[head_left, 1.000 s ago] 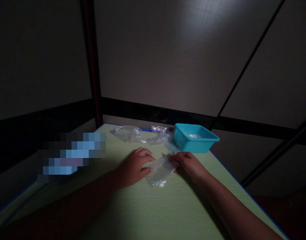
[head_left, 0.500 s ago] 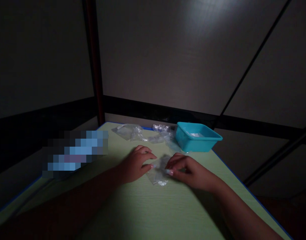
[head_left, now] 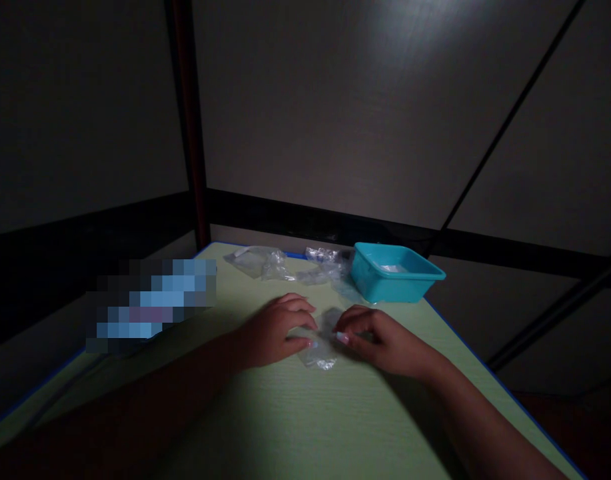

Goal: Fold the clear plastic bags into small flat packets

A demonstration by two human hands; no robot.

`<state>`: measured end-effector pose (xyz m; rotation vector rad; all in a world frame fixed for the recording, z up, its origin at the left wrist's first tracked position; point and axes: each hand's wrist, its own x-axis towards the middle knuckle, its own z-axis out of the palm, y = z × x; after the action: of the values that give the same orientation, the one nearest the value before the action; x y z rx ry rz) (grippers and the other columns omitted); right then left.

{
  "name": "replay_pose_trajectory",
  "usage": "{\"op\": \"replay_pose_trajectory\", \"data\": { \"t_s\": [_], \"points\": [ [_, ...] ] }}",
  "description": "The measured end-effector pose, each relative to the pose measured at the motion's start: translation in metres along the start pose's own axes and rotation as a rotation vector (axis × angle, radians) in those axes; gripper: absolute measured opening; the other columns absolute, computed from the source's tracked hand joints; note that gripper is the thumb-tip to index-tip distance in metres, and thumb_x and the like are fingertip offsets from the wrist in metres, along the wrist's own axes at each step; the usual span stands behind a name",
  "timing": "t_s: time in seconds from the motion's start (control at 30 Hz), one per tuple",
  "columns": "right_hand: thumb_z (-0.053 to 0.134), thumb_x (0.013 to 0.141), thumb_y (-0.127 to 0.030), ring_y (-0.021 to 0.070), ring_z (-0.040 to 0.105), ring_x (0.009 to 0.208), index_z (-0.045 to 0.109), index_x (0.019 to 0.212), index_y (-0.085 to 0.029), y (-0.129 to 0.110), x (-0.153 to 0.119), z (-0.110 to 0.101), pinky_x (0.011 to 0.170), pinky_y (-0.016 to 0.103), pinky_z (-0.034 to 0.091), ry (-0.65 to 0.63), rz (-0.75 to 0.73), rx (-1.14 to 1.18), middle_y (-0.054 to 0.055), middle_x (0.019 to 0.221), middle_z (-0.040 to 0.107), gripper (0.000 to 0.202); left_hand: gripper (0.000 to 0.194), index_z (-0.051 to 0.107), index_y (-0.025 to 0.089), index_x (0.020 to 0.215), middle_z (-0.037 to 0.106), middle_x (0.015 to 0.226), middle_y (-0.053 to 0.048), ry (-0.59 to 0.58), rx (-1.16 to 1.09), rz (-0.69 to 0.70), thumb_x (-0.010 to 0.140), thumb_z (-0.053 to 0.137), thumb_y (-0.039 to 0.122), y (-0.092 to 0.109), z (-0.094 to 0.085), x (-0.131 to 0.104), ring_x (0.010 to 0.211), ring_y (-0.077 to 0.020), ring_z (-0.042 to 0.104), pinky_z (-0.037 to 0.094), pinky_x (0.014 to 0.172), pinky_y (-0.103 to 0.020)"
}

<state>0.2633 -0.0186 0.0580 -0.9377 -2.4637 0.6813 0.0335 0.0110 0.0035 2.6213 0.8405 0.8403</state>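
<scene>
A small clear plastic bag [head_left: 321,357] lies crumpled on the pale green table [head_left: 285,427], between my two hands. At its left edge is my left hand [head_left: 280,330], with thumb and fingers apart and the thumb tip over the plastic. My right hand [head_left: 380,337] is at the bag's right side, thumb and forefinger pinched together on the plastic. Its other fingers are curled and partly hidden.
Behind my right hand stands a turquoise plastic basket [head_left: 392,290] with something whitish inside. More clear plastic bags [head_left: 262,263] lie along the table's far edge. A blurred-out bluish object [head_left: 155,300] is at the left. Dark panels rise behind the table.
My left hand has shifted slightly right, its thumb now over the bag's left edge. My right fingertips have moved slightly up and right.
</scene>
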Motion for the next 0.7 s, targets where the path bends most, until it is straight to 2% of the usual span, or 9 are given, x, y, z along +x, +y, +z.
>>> {"op": "replay_pose_trajectory", "data": {
  "t_s": [0.1, 0.2, 0.33, 0.47, 0.7],
  "points": [
    [0.050, 0.084, -0.035, 0.0165, 0.058, 0.083, 0.069, 0.072, -0.016, 0.001, -0.003, -0.010, 0.076, 0.029, 0.043, -0.021, 0.023, 0.036, 0.006, 0.086, 0.065, 0.029, 0.026, 0.063, 0.028, 0.102, 0.058, 0.117, -0.002, -0.078, -0.038, 0.062, 0.077, 0.060, 0.030, 0.005, -0.002, 0.000, 0.117, -0.0208, 0.043, 0.028, 0.100, -0.038],
    [0.051, 0.083, -0.035, 0.0197, 0.056, 0.098, 0.070, 0.070, -0.018, 0.003, -0.007, -0.017, 0.086, 0.033, 0.041, -0.086, 0.074, 0.059, 0.007, 0.096, 0.067, 0.029, 0.034, 0.058, 0.035, 0.111, 0.051, 0.128, 0.002, -0.155, -0.006, 0.053, 0.077, 0.060, 0.032, 0.006, -0.002, -0.002, 0.126, -0.0244, 0.033, 0.020, 0.103, -0.046],
    [0.054, 0.080, -0.036, 0.0239, 0.049, 0.113, 0.067, 0.060, -0.020, 0.004, -0.010, -0.016, 0.093, 0.039, 0.039, -0.120, 0.132, 0.058, 0.005, 0.100, 0.067, 0.029, 0.031, 0.059, 0.039, 0.109, 0.044, 0.134, 0.004, -0.164, 0.016, 0.032, 0.079, 0.058, 0.031, 0.004, -0.001, -0.005, 0.130, -0.0260, 0.024, 0.022, 0.102, -0.048],
    [0.055, 0.078, -0.038, 0.0250, 0.054, 0.107, 0.059, 0.048, -0.021, 0.003, -0.010, -0.011, 0.089, 0.038, 0.041, -0.126, 0.115, 0.030, 0.005, 0.085, 0.070, 0.035, 0.028, 0.060, 0.039, 0.107, 0.044, 0.133, 0.005, -0.149, 0.004, 0.032, 0.081, 0.055, 0.028, 0.002, 0.000, -0.005, 0.131, -0.0246, 0.024, 0.025, 0.102, -0.045],
    [0.055, 0.079, -0.034, 0.0228, 0.060, 0.094, 0.057, 0.047, -0.021, 0.004, -0.011, -0.005, 0.089, 0.039, 0.039, -0.116, 0.056, -0.052, 0.005, 0.086, 0.070, 0.034, 0.030, 0.061, 0.036, 0.107, 0.046, 0.132, 0.002, -0.146, -0.013, 0.068, 0.080, 0.056, 0.024, 0.002, 0.000, -0.004, 0.130, -0.0210, 0.028, 0.026, 0.103, -0.043]
  ]
}}
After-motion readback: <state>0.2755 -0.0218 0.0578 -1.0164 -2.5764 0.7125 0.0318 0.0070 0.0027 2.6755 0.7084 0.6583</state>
